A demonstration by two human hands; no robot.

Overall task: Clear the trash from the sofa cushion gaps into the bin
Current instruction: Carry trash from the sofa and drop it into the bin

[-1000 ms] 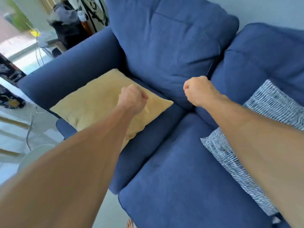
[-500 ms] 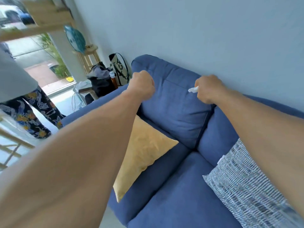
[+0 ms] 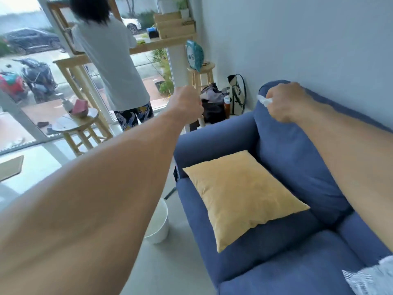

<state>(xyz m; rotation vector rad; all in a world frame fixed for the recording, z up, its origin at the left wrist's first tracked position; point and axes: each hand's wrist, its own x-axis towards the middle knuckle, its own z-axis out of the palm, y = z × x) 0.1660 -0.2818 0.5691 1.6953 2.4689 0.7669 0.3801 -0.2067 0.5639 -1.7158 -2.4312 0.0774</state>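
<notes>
A white scrap (image 3: 263, 100) is pinched in the right hand (image 3: 286, 104) over the blue sofa (image 3: 212, 145). The left hand (image 3: 188, 103) is clenched into a fist.

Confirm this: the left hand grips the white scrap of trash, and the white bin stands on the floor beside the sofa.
Wrong hand. In the head view the right hand grips the white scrap; the left hand is a fist showing nothing. The white bin does stand on the floor beside the sofa.

Blue sofa (image 3: 276, 262) bears a yellow cushion (image 3: 242, 196); white bin (image 3: 159, 226) on floor (image 3: 165, 273)
</notes>
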